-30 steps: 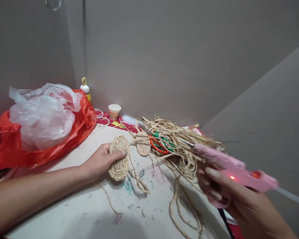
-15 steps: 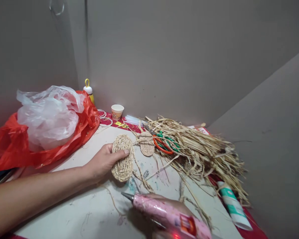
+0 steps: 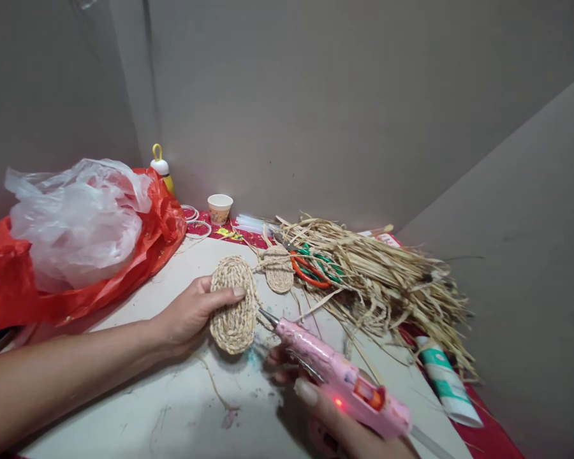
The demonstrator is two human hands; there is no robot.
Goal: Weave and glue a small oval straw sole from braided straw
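Observation:
My left hand [image 3: 191, 312] grips an oval braided straw coil [image 3: 233, 303] from its left side, thumb lying across its middle, on the white board [image 3: 172, 408]. My right hand [image 3: 335, 414] is wrapped round a pink glue gun [image 3: 344, 373] whose red light glows. The gun's metal nozzle points up and left and sits right at the coil's right edge, beside a loose braid end. A smaller woven oval [image 3: 277, 271] lies just behind the coil.
A heap of dry straw [image 3: 387, 280] covers the right side, with orange and green scissors [image 3: 313, 268] on it. A white and green tube [image 3: 447, 382] lies at the right. A red bag under a clear plastic bag [image 3: 76, 223], a paper cup [image 3: 219, 208] and a yellow bottle [image 3: 162, 169] stand behind.
My right hand brought the glue gun from the right, down across the front, then up until its nozzle met the coil's right edge. My left hand kept hold of the coil.

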